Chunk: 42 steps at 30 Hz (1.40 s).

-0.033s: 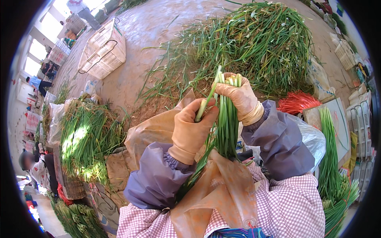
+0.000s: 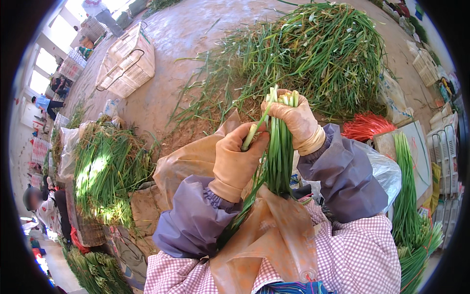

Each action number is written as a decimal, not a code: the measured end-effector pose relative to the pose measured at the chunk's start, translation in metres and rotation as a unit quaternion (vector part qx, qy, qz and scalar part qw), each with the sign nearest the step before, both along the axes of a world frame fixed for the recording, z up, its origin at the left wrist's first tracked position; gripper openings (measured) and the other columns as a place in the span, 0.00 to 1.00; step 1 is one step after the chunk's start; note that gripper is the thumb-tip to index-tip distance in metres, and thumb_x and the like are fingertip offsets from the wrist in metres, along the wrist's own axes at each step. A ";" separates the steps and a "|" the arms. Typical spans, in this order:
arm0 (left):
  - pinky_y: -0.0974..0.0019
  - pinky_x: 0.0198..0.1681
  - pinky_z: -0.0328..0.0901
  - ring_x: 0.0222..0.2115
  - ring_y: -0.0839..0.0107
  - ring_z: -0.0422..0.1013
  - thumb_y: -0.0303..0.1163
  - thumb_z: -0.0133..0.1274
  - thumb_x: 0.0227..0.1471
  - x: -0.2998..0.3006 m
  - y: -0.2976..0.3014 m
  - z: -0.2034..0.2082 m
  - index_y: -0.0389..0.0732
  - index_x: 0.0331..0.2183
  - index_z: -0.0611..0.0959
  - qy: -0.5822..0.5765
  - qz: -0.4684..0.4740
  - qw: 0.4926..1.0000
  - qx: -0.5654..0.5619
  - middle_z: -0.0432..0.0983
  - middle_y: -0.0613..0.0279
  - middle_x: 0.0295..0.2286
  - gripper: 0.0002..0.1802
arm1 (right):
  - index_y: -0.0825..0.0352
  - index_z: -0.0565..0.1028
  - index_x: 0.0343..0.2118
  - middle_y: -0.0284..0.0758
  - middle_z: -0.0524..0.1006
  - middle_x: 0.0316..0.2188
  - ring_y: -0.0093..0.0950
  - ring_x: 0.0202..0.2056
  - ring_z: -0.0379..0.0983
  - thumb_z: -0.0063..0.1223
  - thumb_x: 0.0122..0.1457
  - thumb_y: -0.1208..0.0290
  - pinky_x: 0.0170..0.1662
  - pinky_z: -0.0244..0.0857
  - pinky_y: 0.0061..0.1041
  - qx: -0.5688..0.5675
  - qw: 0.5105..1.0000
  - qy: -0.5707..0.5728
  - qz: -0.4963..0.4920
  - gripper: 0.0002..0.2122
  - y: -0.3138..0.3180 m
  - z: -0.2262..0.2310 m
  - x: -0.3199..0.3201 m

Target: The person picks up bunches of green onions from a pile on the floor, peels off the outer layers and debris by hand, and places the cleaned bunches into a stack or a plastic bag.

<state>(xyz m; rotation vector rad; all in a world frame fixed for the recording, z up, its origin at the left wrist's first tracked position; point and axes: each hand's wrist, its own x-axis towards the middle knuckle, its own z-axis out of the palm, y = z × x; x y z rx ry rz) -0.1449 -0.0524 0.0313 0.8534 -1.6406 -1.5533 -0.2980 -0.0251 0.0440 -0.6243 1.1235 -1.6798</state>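
Both of my hands wear pale, tight gloves. My right hand (image 2: 299, 122) is closed around a bunch of garlic chives (image 2: 279, 164), pale cut ends up and green leaves hanging down over my lap. Just left of it, my left hand (image 2: 234, 159) is closed on a few more chive stalks (image 2: 249, 137), one thick pale end poking out above the fingers. Their leaves trail down along my left sleeve. A thin stalk leans from the left hand toward the top of the bunch. A brownish plastic apron (image 2: 274, 220) covers my lap.
A big heap of loose leaves (image 2: 323, 59) lies ahead on the floor. More chives (image 2: 112, 166) are piled at left, finished-looking bundles (image 2: 409, 196) at right beside red ties (image 2: 367, 126). A white crate (image 2: 129, 63) stands far left. A person (image 2: 49, 208) sits at the left edge.
The slim stalk between my hands has dropped; its tip stood above the bunch and now sits at the level of the other cut ends. My hands have barely moved.
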 end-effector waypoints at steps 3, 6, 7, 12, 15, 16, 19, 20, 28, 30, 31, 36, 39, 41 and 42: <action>0.76 0.30 0.66 0.26 0.84 0.69 0.27 0.58 0.48 0.000 -0.002 -0.013 0.35 0.37 0.81 -0.053 0.001 0.997 -0.060 0.76 0.67 0.24 0.12 | 0.67 0.74 0.31 0.28 0.73 0.22 0.19 0.22 0.70 0.56 0.51 0.76 0.25 0.64 0.20 -0.010 1.000 -0.016 -0.008 0.05 0.001 -0.001 -0.001; 0.75 0.28 0.65 0.24 0.83 0.68 0.28 0.58 0.48 0.002 -0.007 -0.024 0.35 0.33 0.81 -0.072 -0.013 0.996 -0.044 0.74 0.67 0.21 0.08 | 0.66 0.73 0.29 0.29 0.73 0.23 0.20 0.23 0.70 0.57 0.50 0.75 0.26 0.65 0.20 -0.004 1.000 -0.020 0.014 0.05 0.001 -0.003 -0.003; 0.75 0.27 0.64 0.23 0.83 0.68 0.29 0.58 0.48 0.003 -0.009 -0.023 0.35 0.31 0.81 -0.087 -0.025 0.995 -0.032 0.74 0.68 0.20 0.08 | 0.66 0.73 0.29 0.30 0.74 0.23 0.21 0.24 0.70 0.57 0.50 0.74 0.27 0.65 0.20 -0.015 1.000 -0.007 -0.020 0.05 0.002 -0.003 -0.007; 0.78 0.20 0.58 0.17 0.84 0.63 0.30 0.58 0.47 0.033 -0.019 -0.003 0.39 0.28 0.80 -0.116 -0.056 0.984 0.123 0.70 0.73 0.17 0.05 | 0.67 0.74 0.29 0.34 0.76 0.25 0.25 0.24 0.73 0.61 0.47 0.74 0.29 0.70 0.26 -0.034 0.982 0.038 -0.184 0.08 0.013 -0.002 -0.092; 0.78 0.13 0.47 0.11 0.86 0.55 0.25 0.58 0.46 0.043 -0.019 0.008 0.42 0.26 0.79 -0.095 -0.045 0.971 0.217 0.66 0.75 0.15 0.04 | 0.69 0.74 0.30 0.34 0.76 0.25 0.25 0.25 0.74 0.58 0.48 0.74 0.30 0.71 0.25 -0.051 0.966 0.023 -0.253 0.07 0.024 -0.014 -0.148; 0.78 0.13 0.47 0.11 0.86 0.56 0.25 0.58 0.46 0.043 -0.018 0.011 0.42 0.26 0.79 -0.088 -0.050 0.968 0.230 0.66 0.75 0.15 0.04 | 0.69 0.74 0.33 0.33 0.76 0.24 0.25 0.25 0.74 0.56 0.50 0.76 0.30 0.71 0.24 -0.037 0.979 0.037 -0.198 0.08 0.029 -0.008 -0.146; 0.78 0.14 0.49 0.12 0.86 0.57 0.26 0.59 0.45 0.037 -0.014 0.014 0.42 0.27 0.79 -0.084 -0.071 0.962 0.249 0.67 0.75 0.16 0.04 | 0.70 0.70 0.43 0.27 0.71 0.22 0.18 0.24 0.69 0.55 0.53 0.71 0.27 0.65 0.17 -0.031 0.992 0.123 0.004 0.15 0.024 -0.005 -0.101; 0.78 0.15 0.51 0.13 0.86 0.58 0.27 0.59 0.46 0.035 -0.012 0.013 0.42 0.27 0.79 -0.091 -0.088 0.961 0.244 0.68 0.75 0.16 0.04 | 0.69 0.70 0.42 0.26 0.70 0.21 0.17 0.22 0.67 0.56 0.52 0.71 0.25 0.63 0.16 -0.045 0.993 0.084 0.074 0.15 0.021 0.004 -0.073; 0.78 0.15 0.49 0.13 0.86 0.58 0.24 0.58 0.46 0.036 -0.012 0.004 0.40 0.28 0.79 -0.132 -0.098 0.949 0.270 0.68 0.74 0.17 0.04 | 0.67 0.77 0.31 0.31 0.76 0.22 0.20 0.21 0.70 0.58 0.49 0.75 0.25 0.65 0.20 -0.104 0.989 0.095 0.047 0.06 -0.005 0.005 -0.045; 0.78 0.15 0.49 0.13 0.84 0.58 0.24 0.58 0.47 0.052 -0.014 0.000 0.39 0.29 0.79 -0.116 -0.062 0.946 0.297 0.68 0.72 0.17 0.04 | 0.63 0.77 0.30 0.29 0.74 0.23 0.21 0.23 0.70 0.61 0.46 0.68 0.28 0.64 0.23 -0.009 0.982 0.145 -0.118 0.09 -0.004 0.012 -0.093; 0.77 0.15 0.50 0.14 0.84 0.59 0.25 0.57 0.48 0.054 -0.015 0.000 0.39 0.30 0.79 -0.095 -0.069 0.941 0.316 0.69 0.71 0.18 0.04 | 0.62 0.77 0.29 0.29 0.75 0.25 0.21 0.24 0.70 0.64 0.45 0.65 0.29 0.64 0.24 -0.037 0.965 0.182 -0.187 0.10 0.001 0.005 -0.136; 0.74 0.24 0.61 0.20 0.77 0.65 0.28 0.50 0.54 0.070 -0.014 0.004 0.36 0.38 0.77 -0.003 -0.059 0.928 0.368 0.73 0.64 0.25 0.09 | 0.68 0.74 0.32 0.30 0.75 0.27 0.20 0.25 0.70 0.55 0.51 0.81 0.30 0.66 0.18 -0.037 0.904 0.314 -0.288 0.06 0.014 -0.007 -0.179; 0.67 0.32 0.67 0.28 0.69 0.69 0.34 0.46 0.57 0.071 -0.024 -0.009 0.36 0.40 0.76 0.069 -0.076 0.907 0.409 0.74 0.59 0.33 0.13 | 0.67 0.74 0.34 0.33 0.76 0.28 0.21 0.27 0.72 0.56 0.51 0.78 0.33 0.70 0.20 -0.025 0.937 0.340 -0.075 0.07 0.016 -0.035 -0.121; 0.65 0.32 0.67 0.31 0.68 0.70 0.35 0.45 0.57 0.069 -0.036 -0.012 0.36 0.40 0.76 0.114 -0.070 0.884 0.447 0.74 0.57 0.35 0.14 | 0.69 0.76 0.34 0.34 0.78 0.29 0.20 0.32 0.74 0.62 0.50 0.72 0.37 0.70 0.21 0.049 0.898 0.434 0.049 0.10 0.015 -0.030 -0.064; 0.63 0.34 0.68 0.32 0.66 0.70 0.37 0.44 0.57 0.068 -0.036 -0.007 0.37 0.41 0.75 0.112 -0.054 0.891 0.437 0.74 0.55 0.37 0.16 | 0.70 0.76 0.35 0.32 0.78 0.29 0.19 0.32 0.74 0.64 0.48 0.69 0.37 0.70 0.19 0.046 0.912 0.393 0.105 0.13 0.012 -0.030 -0.043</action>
